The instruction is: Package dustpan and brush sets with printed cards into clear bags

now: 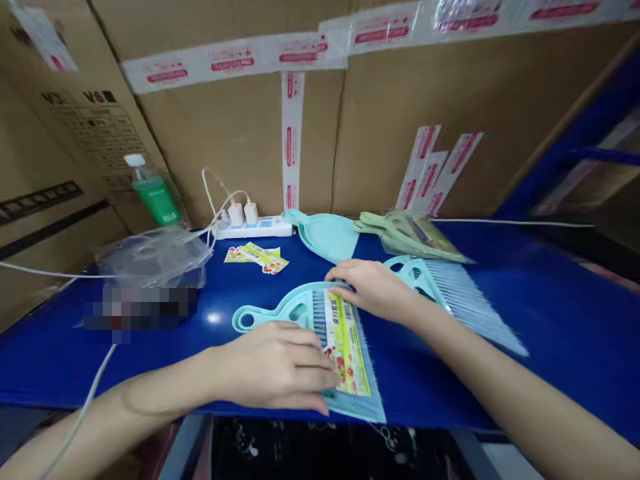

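A light blue dustpan (265,313) lies at the table's front edge with a blue-bristled brush (319,313) nested in it. On the brush is a yellow and white printed label card (350,347). My left hand (280,365) lies across the dustpan, its fingers stretched out over the card's lower left part. At the far rim, my right hand (373,287) has its thumb on the card's top edge and its index finger beyond the rim, closed on the dustpan. Beside my right forearm, partly covered by it, is another light blue brush (460,297).
Toward the back lie a light blue dustpan (330,235), a bagged green dustpan set (420,233) and loose label cards (260,257). A power strip (270,227), green-labelled bottle (157,197) and clear plastic bags (155,257) stand at the left. Cardboard boxes (225,140) wall the back.
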`<act>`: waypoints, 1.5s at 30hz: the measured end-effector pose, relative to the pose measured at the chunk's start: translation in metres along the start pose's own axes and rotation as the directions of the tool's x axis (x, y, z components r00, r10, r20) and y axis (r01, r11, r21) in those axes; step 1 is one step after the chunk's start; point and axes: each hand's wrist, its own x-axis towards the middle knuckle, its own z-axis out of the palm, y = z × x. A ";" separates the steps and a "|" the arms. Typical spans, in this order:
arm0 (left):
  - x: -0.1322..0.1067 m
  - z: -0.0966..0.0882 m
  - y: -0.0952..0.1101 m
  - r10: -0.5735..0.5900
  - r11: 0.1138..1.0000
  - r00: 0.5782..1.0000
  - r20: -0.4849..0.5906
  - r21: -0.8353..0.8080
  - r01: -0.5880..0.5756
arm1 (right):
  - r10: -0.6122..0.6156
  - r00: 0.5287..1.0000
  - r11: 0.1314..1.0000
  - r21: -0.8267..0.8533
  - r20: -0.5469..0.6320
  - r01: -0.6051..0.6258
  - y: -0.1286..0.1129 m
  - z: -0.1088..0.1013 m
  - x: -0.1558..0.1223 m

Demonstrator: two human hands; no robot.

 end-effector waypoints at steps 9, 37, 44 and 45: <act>0.001 0.000 0.001 0.037 0.999 0.999 0.031 0.029 -0.038 | -0.009 1.000 1.000 0.004 -0.017 0.009 -0.001 0.003 0.000; 0.001 -0.003 0.004 0.056 0.998 0.998 0.011 0.024 -0.056 | -0.005 1.000 1.000 -0.015 0.007 0.005 -0.002 0.000 -0.002; 0.001 -0.001 0.004 0.040 0.998 0.996 0.081 0.044 -0.044 | -0.013 1.000 1.000 -0.014 0.006 0.013 -0.001 0.001 -0.001; 0.001 0.000 0.004 0.037 0.998 0.995 0.092 0.044 -0.041 | -0.016 1.000 1.000 -0.014 0.004 0.016 -0.001 0.001 -0.001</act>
